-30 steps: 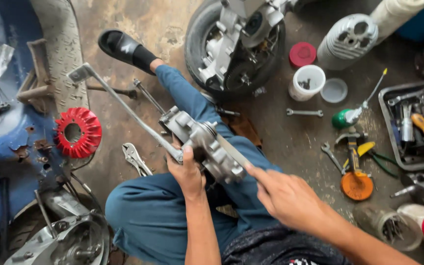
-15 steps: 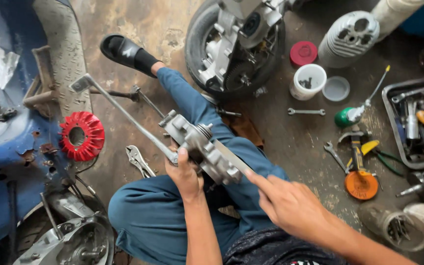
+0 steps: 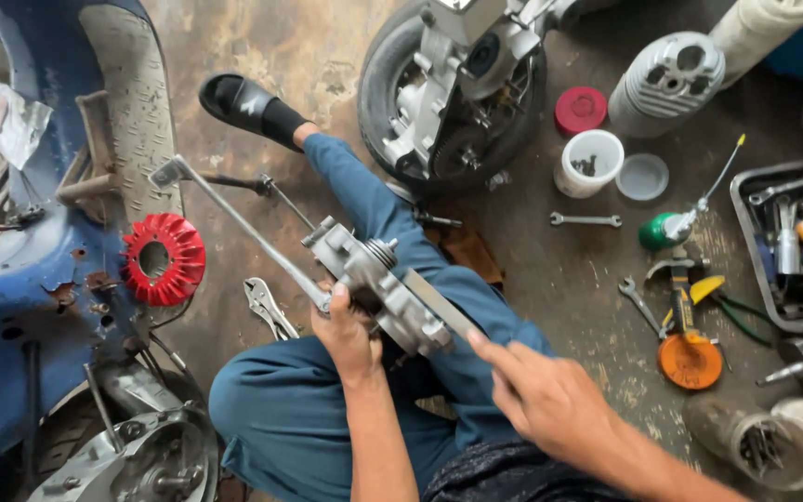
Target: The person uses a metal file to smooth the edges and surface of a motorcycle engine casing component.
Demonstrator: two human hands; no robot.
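A grey metal engine part [image 3: 375,284] with a long thin lever rod [image 3: 234,223] rests on my lap, over my blue trousers. My left hand [image 3: 348,336] grips the part from below, near where the rod joins it. My right hand [image 3: 543,395] holds a flat metal strip [image 3: 439,302] with its fingertips and lays it against the part's right side. The rod slants up and left to a flat end [image 3: 171,171] near the blue scooter body.
A blue scooter body [image 3: 20,307] with a red fan wheel [image 3: 162,258] fills the left. An engine with wheel [image 3: 457,88] lies ahead. Locking pliers [image 3: 267,309], a spanner [image 3: 585,220], white cup [image 3: 589,163], green oil can [image 3: 666,229] and tool tray [image 3: 796,246] lie on the floor.
The view has shifted slightly. My hands stay on the engine part, and the right hand keeps the strip against it with little visible motion.
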